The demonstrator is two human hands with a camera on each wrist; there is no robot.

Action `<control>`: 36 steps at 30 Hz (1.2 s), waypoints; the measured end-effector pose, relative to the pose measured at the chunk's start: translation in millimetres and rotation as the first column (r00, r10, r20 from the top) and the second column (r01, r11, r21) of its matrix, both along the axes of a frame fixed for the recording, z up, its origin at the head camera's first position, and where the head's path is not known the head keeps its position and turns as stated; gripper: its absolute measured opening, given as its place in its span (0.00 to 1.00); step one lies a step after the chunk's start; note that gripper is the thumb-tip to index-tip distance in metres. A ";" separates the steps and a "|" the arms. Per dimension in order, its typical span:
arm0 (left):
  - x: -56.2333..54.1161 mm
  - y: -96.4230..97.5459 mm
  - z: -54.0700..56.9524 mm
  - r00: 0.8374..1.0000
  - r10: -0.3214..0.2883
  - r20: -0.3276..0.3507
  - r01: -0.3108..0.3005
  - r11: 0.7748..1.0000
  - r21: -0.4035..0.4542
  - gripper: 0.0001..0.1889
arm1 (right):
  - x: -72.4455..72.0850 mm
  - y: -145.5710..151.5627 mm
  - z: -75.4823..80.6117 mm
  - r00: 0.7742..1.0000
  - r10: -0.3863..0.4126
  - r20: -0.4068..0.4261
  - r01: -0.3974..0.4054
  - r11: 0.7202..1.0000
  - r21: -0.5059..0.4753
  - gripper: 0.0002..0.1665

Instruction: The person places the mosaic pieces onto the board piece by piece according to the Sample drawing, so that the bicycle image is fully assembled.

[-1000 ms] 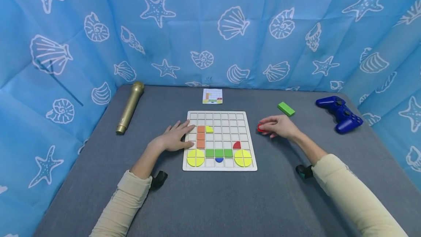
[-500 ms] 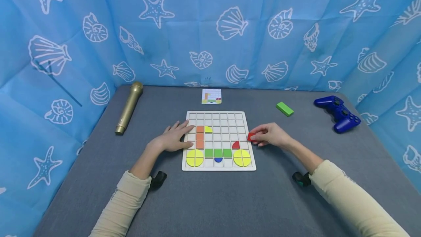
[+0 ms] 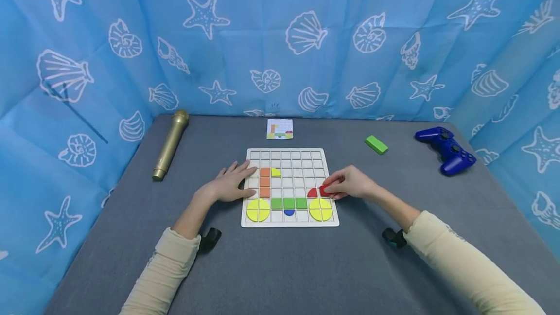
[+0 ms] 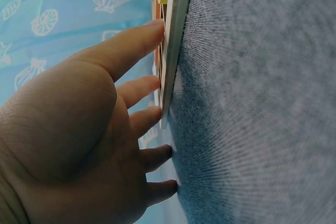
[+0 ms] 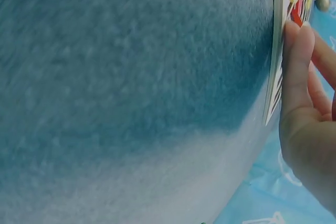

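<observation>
A white grid board [image 3: 302, 154] lies mid-table. My left hand [image 3: 227, 184] rests with fingers spread on its left edge; the left wrist view shows the thumb and two fingertips at the board's rim, the other fingertips on the cloth. My right hand [image 3: 352, 183] pinches a red tile [image 3: 324, 190] over the board's right side, beside a red quarter-circle tile [image 3: 312, 192]. The held tile's exact shape is partly hidden by the fingers. Orange square tiles [image 3: 264, 182], a yellow tile [image 3: 275, 172], green squares [image 3: 288, 203], a blue half-round [image 3: 289, 212] and yellow circles [image 3: 258, 210] sit in the grid.
Behind the board lies a small pattern card [image 3: 279, 129]. A green block [image 3: 376, 144] and a blue game controller [image 3: 446, 149] are at the right; a gold microphone [image 3: 170, 145] is at the left. Blue seashell-print curtains [image 3: 245, 52] surround the grey table [image 3: 280, 266].
My right hand has carried the red tile leftward and toward me, from beside the board onto its right side. My left hand has stayed on the board's left edge.
</observation>
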State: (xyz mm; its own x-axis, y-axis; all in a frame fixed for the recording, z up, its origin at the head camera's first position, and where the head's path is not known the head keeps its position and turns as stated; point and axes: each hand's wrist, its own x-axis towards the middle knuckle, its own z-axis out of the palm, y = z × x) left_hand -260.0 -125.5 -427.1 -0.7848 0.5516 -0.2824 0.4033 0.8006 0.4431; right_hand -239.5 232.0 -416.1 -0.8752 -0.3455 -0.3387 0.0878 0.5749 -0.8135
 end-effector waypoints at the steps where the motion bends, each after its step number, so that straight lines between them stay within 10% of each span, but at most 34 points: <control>1: -0.1 0.2 -0.2 1.000 0.001 0.003 -0.001 1.000 0.000 0.38 | 0.3 -0.6 -0.7 1.000 0.009 -0.017 -0.009 1.000 0.009 0.18; 14: -2.1 -5.5 -3.4 1.000 -0.009 -0.005 0.009 1.000 0.000 0.38 | 5.2 -10.7 -5.2 0.991 0.009 -0.137 0.005 0.995 0.103 0.15; 26: -5.9 -15.4 2.9 1.000 -0.028 0.004 0.029 0.998 -0.051 0.38 | 0.3 -10.1 2.0 1.000 -0.017 -0.002 0.017 0.999 -0.043 0.21; 29: -9.1 -17.0 4.2 0.999 -0.045 0.015 0.045 0.998 -0.034 0.38 | 1.6 -2.0 2.8 0.993 0.063 -0.104 -0.063 0.998 0.001 0.23; 32: -15.7 -22.6 3.7 0.998 -0.054 -0.046 0.053 0.998 -0.029 0.38 | 3.8 8.8 3.8 0.909 0.283 -0.305 -0.216 0.947 0.237 0.25; 36: -29.5 -35.5 8.9 0.972 -0.045 -0.230 0.025 0.996 -0.087 0.37 | 1.8 29.3 11.4 0.704 0.576 -0.414 -0.230 0.737 0.635 0.32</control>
